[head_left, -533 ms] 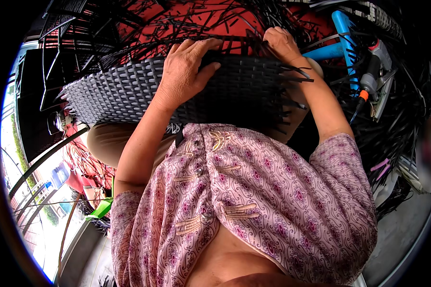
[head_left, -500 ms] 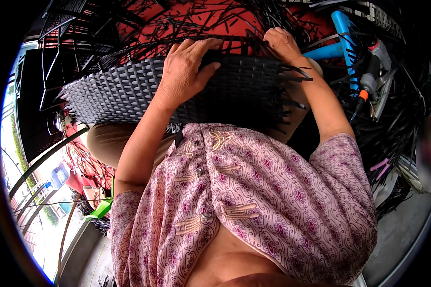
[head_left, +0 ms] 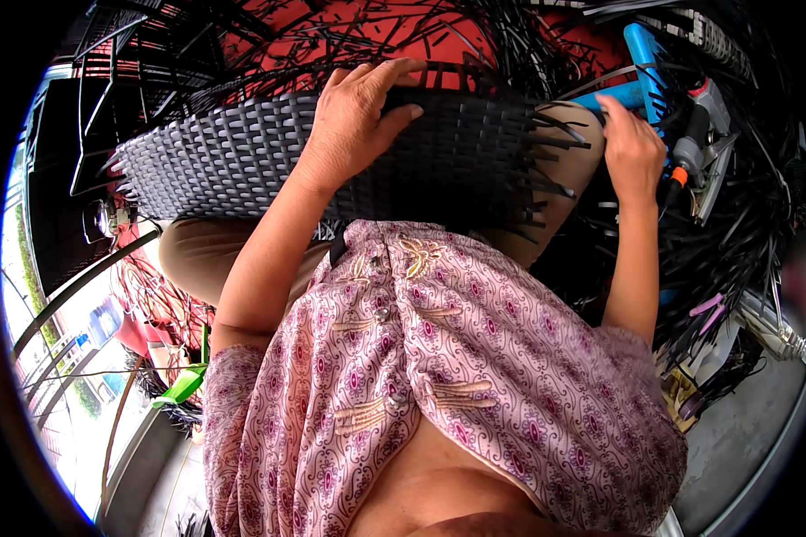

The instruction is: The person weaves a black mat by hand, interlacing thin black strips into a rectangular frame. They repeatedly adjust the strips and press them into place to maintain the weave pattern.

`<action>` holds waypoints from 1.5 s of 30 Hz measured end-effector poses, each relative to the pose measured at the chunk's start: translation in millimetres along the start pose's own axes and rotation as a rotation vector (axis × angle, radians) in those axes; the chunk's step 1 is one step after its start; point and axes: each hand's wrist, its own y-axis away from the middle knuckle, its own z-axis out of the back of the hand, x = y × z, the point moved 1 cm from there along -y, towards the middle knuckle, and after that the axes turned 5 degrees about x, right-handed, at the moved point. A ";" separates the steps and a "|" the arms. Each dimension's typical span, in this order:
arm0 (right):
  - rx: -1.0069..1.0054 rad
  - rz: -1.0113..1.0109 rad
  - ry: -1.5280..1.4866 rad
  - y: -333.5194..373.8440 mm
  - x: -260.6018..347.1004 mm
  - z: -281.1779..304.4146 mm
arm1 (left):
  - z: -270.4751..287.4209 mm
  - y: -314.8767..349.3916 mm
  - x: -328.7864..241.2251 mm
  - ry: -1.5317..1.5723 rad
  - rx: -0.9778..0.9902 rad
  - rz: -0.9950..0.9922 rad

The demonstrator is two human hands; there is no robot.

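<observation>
A dark grey woven panel of flat plastic strips (head_left: 233,161) lies across my lap, with loose strip ends sticking out at its left and right edges. My left hand (head_left: 354,125) grips its far edge, the fingers over the rim and the thumb on the near face. My right hand (head_left: 634,157) is off the panel, beyond my right knee, with its fingers apart and nothing visible in them. It is close to a blue bar frame (head_left: 647,67) and a grey hand tool (head_left: 690,148) with a red end and an orange collar.
Loose black strips (head_left: 725,242) are heaped on the right. More strips lie over a red surface (head_left: 331,31) beyond the panel. A dark open frame of strips (head_left: 116,80) stands far left. Pink-handled scissors (head_left: 707,306) lie at right; a green object (head_left: 181,387) is at left.
My right hand has left the panel's far edge and moved right and nearer, beside the blue frame. My left hand keeps its hold on the panel, which has tilted slightly.
</observation>
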 end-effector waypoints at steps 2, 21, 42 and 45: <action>0.093 -0.014 0.062 16.2 26.3 34.3 | -2.9 3.0 1.5 0.000 -0.015 -0.003; 0.382 -0.006 -0.645 -92.7 119.4 -36.2 | 0.6 -7.1 6.3 0.260 0.084 0.169; 0.684 -0.239 -1.043 -110.6 124.1 -66.1 | 0.5 -18.0 19.0 0.297 0.178 -0.058; 0.672 -0.226 -0.946 -112.2 133.1 -49.0 | 3.0 -10.6 12.6 0.283 0.141 -0.048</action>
